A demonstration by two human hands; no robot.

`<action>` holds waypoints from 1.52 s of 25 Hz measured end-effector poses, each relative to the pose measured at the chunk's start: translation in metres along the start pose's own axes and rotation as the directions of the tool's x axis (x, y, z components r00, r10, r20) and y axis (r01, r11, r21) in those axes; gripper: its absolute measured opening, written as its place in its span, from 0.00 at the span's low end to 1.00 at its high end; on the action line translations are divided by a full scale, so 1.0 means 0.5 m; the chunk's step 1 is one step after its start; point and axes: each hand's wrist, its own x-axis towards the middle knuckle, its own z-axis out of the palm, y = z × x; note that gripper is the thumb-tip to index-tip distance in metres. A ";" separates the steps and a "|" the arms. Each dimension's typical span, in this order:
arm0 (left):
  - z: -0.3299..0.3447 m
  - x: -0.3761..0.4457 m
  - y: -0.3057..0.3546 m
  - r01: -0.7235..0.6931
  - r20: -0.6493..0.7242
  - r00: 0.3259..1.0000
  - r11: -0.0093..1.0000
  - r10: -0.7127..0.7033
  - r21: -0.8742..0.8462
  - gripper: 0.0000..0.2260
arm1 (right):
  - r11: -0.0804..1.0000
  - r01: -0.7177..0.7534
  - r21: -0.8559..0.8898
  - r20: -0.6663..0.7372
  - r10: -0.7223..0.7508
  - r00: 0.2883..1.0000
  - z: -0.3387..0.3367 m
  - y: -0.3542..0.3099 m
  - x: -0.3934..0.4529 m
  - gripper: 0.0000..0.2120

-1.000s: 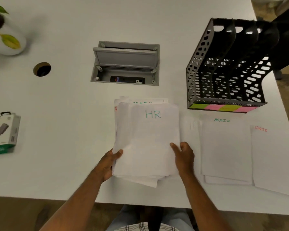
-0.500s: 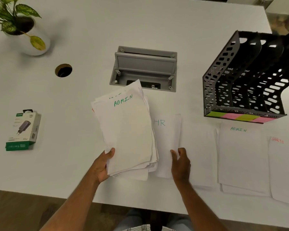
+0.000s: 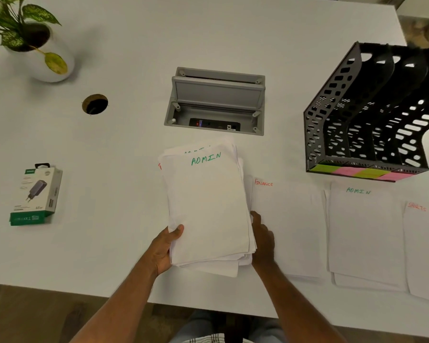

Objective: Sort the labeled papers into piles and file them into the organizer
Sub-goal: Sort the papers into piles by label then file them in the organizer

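My left hand (image 3: 164, 248) grips the lower left corner of a paper stack (image 3: 208, 209), thumb on top. The top sheet reads ADMIN in green. My right hand (image 3: 263, 241) is against the stack's right edge, its fingers hidden under the papers. On the table to the right lie three piles: FINANCE (image 3: 290, 231), ADMIN (image 3: 364, 231) and SPORTS (image 3: 424, 248). A thin strip of another sheet shows between the stack and the FINANCE pile. The black mesh organizer (image 3: 317, 134) stands behind the piles, with green and pink labels along its front.
An open grey socket box (image 3: 216, 95) is set into the table behind the stack. A cable hole (image 3: 95, 104) and a potted plant (image 3: 42, 55) are at the back left. A boxed charger (image 3: 36, 194) lies at the left. The table's front edge is close to me.
My right hand drew the HR sheet off the stack and laid it on the table to the right. The stack, now topped by ADMIN, swung back over it and my right hand returned to its edge.
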 end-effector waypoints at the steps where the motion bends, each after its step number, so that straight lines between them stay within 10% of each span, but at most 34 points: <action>1: 0.003 0.000 0.000 -0.004 -0.001 1.000 1.000 0.004 0.017 0.20 | 0.999 0.001 0.054 -0.003 -0.001 1.000 -0.005 0.002 0.005 0.25; 4: 0.011 0.004 -0.001 -0.028 -0.028 0.999 0.996 0.030 0.085 0.16 | 0.876 -0.169 0.451 -0.027 0.203 0.979 -0.035 0.019 0.019 0.13; 7: 0.017 0.009 -0.013 -0.041 -0.059 0.997 0.987 0.050 0.154 0.13 | 0.502 -0.436 0.747 0.336 0.281 0.899 -0.075 0.011 0.017 0.15; 11: 0.042 0.009 -0.031 -0.004 -0.039 0.999 0.980 0.012 0.201 0.14 | 0.741 -0.299 0.601 0.242 0.188 0.952 -0.080 0.002 -0.017 0.24; 25: 0.234 0.046 -0.113 0.003 0.048 0.999 0.975 -0.014 0.223 0.16 | 0.832 -0.134 0.538 -0.142 0.247 0.959 -0.200 0.231 -0.027 0.12; 32: 0.377 0.090 -0.216 0.034 0.061 0.997 0.966 -0.051 0.255 0.12 | 0.775 -0.216 0.595 -0.295 0.459 0.838 -0.335 0.455 -0.016 0.09; 38: 0.443 0.122 -0.272 0.035 0.025 0.999 0.966 -0.043 0.257 0.10 | 0.922 -0.293 0.255 -0.380 0.374 0.846 -0.384 0.667 -0.014 0.15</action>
